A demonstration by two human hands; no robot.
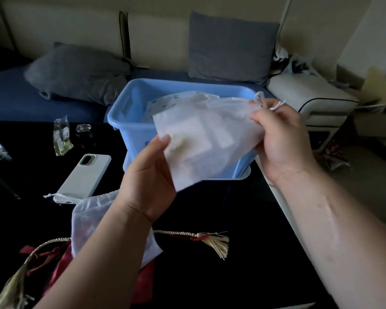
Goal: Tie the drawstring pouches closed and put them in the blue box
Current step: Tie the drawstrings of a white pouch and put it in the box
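A white sheer drawstring pouch (201,139) hangs in the air just in front of the blue box (129,121). My left hand (149,175) pinches its bottom corner. My right hand (281,139) grips its gathered neck, and the white drawstring (265,102) loops out above my fingers. Inside the box lies a pouch with a green pattern (174,101). A second white sheer pouch (87,221) lies on the black table under my left forearm. A red pouch (58,264) with a gold tasselled cord (212,241) lies at the near left.
A white phone (85,175) lies left of the box, with a clear wrapper (61,137) and a small metal object (83,128) behind it. A blue sofa with grey cushions (230,45) stands behind the table. The table's right edge (299,230) runs diagonally beside my right forearm.
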